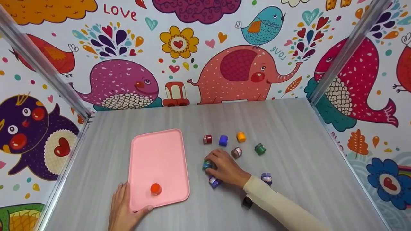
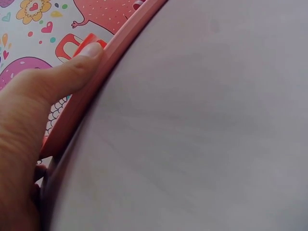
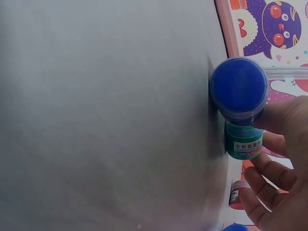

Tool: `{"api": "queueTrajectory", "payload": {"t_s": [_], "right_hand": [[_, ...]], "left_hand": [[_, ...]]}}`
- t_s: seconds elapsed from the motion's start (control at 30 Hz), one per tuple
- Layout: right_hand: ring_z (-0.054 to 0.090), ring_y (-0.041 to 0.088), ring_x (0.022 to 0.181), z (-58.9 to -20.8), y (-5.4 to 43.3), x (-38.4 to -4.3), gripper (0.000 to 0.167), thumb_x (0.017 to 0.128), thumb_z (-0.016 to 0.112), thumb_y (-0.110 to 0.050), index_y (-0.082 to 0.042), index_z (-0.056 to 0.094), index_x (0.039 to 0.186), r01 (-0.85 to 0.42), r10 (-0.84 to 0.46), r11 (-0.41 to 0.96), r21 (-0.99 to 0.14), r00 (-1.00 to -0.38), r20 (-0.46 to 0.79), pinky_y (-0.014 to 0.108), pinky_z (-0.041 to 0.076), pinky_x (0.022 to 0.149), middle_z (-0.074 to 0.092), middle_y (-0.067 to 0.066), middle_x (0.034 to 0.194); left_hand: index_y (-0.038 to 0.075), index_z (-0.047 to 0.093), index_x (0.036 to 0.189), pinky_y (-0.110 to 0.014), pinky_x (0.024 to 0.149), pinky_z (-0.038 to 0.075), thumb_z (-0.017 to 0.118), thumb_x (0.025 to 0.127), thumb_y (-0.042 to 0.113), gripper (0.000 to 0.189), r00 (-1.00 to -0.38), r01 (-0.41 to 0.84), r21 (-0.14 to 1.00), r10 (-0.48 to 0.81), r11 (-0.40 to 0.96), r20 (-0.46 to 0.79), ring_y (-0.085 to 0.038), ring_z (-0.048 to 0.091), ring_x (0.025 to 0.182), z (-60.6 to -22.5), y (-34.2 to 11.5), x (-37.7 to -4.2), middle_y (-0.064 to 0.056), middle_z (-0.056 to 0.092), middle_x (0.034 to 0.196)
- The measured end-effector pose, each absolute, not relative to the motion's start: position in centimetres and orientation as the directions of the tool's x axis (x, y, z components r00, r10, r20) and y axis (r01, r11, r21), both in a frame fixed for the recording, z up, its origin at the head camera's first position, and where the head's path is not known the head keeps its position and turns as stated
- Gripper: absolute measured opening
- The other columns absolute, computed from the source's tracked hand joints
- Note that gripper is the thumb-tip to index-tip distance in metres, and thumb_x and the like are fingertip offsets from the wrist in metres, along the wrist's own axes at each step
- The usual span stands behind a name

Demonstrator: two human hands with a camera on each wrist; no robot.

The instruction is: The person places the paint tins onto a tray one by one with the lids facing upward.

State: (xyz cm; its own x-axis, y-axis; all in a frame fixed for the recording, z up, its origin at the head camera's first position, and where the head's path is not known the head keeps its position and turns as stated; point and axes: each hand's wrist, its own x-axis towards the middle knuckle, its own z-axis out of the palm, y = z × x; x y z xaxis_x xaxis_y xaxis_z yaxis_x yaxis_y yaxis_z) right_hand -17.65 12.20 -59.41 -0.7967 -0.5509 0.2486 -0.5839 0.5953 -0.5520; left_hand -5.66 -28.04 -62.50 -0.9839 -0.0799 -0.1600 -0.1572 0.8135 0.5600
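Observation:
A pink tray (image 1: 159, 160) lies on the left of the table with a red-orange paint jar (image 1: 156, 189) in its near part. My left hand (image 1: 123, 205) holds the tray's near left corner, its thumb on the near rim and the fingers along the left side. To the right of the tray, my right hand (image 1: 226, 166) has its thumb and fingers around a small green paint jar (image 1: 207, 165). Just nearer sits a blue-purple paint jar (image 1: 214, 182), whose lid (image 3: 239, 85) partly covers the green jar in the right wrist view.
Beyond the right hand stand a dark red jar (image 1: 207, 139), a blue jar (image 1: 223, 140), a yellow-orange jar (image 1: 241, 137), a brown jar (image 1: 237, 152) and a green jar (image 1: 260, 149). Another purple jar (image 1: 266, 178) is beside the right forearm. Patterned walls (image 1: 179, 64) enclose the table.

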Motion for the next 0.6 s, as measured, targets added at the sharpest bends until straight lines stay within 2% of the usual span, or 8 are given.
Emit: {"api": "queueTrajectory", "payload": {"t_s": [0.23, 0.43, 0.6], "right_hand": [[0.062, 0.019, 0.110, -59.95, 11.98, -17.70, 0.036, 0.097, 0.088, -0.022, -0.008, 0.076, 0.128, -0.574, -0.515, 0.625, -0.529, -0.812, 0.273, 0.039, 0.058, 0.098, 0.069, 0.004, 0.118], [0.061, 0.017, 0.107, -59.91, 12.19, -17.72, 0.035, 0.099, 0.086, -0.023, -0.008, 0.076, 0.129, -0.530, -0.474, 0.639, -0.558, -0.842, 0.257, 0.037, 0.060, 0.096, 0.067, 0.004, 0.117], [0.061, 0.018, 0.108, -59.89, 12.56, -18.00, 0.028, 0.103, 0.081, -0.022, -0.008, 0.076, 0.127, -0.465, -0.416, 0.642, -0.609, -0.879, 0.233, 0.039, 0.061, 0.097, 0.069, 0.004, 0.118]], "left_hand": [[-0.015, 0.020, 0.168, -0.072, 0.133, 0.005, 0.093, 0.077, 0.064, 0.140, -0.999, -0.047, 0.593, -0.050, 0.804, -0.011, -0.059, 0.014, 0.160, -63.02, -28.28, -5.29, -0.039, 0.026, 0.171], [-0.012, 0.015, 0.170, -0.074, 0.132, 0.005, 0.092, 0.077, 0.068, 0.145, -0.992, -0.120, 0.580, -0.070, 0.806, -0.108, -0.056, 0.010, 0.162, -62.68, -28.18, -5.48, -0.037, 0.021, 0.174], [-0.011, 0.014, 0.170, -0.077, 0.131, 0.008, 0.092, 0.076, 0.068, 0.146, -0.990, -0.131, 0.578, -0.076, 0.805, -0.118, -0.056, 0.010, 0.162, -62.75, -28.23, -5.42, -0.036, 0.021, 0.175]]}}
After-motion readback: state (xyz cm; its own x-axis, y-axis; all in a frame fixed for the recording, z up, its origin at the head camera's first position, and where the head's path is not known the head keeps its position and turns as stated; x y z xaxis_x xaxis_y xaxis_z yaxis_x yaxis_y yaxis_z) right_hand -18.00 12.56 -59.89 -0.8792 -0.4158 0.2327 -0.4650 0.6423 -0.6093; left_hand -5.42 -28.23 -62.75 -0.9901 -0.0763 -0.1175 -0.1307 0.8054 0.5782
